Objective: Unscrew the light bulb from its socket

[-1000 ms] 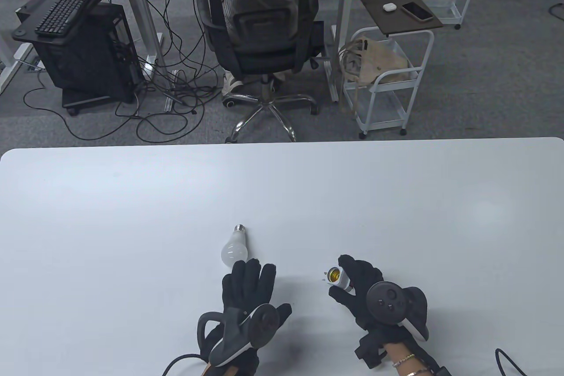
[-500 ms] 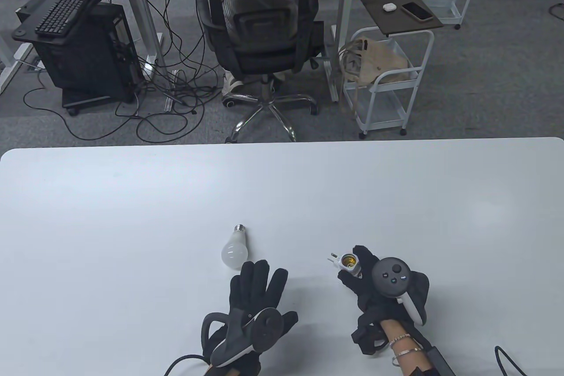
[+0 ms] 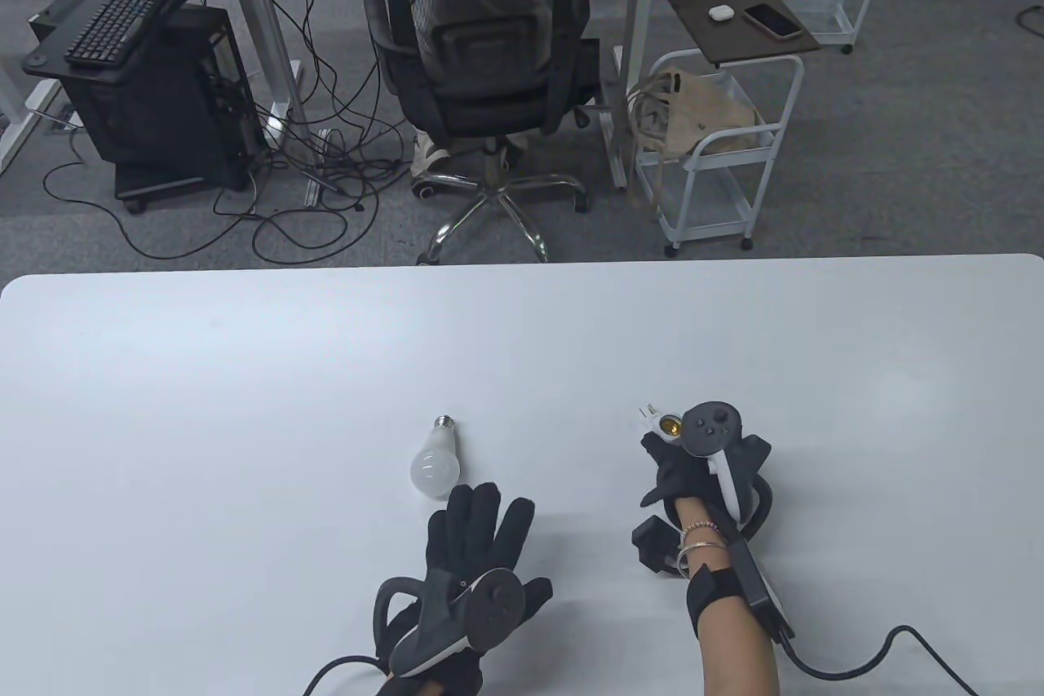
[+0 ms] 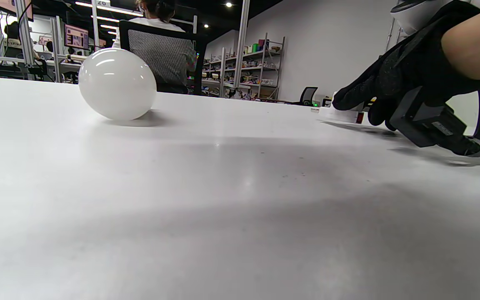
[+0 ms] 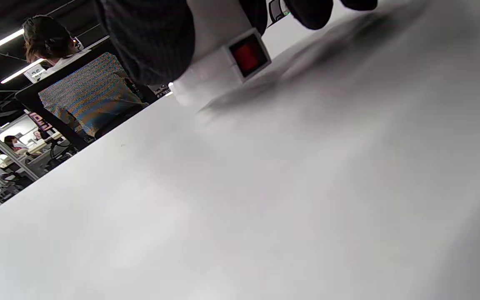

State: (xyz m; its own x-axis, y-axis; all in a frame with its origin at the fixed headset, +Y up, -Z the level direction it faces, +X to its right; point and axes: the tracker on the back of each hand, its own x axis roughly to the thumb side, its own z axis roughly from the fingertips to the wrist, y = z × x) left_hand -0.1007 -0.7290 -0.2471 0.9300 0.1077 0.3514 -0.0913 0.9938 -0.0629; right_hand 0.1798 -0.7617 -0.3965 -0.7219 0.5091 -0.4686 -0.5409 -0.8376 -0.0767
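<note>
While your left hand (image 3: 477,545) rests flat, fingers spread, the light bulb (image 3: 434,464) lies just beyond its fingertips on the worktop (image 3: 245,402); your right hand (image 3: 681,467) grips the socket (image 3: 662,427), well apart.

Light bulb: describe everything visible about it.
The light bulb is out of the socket and lies on its side on the white table. Its frosted white globe looks smooth and glossy; its silver screw base points away from the person. Nothing grips it. The left hand rests flat just short of the globe; whether the fingertips touch it cannot be told.
</note>
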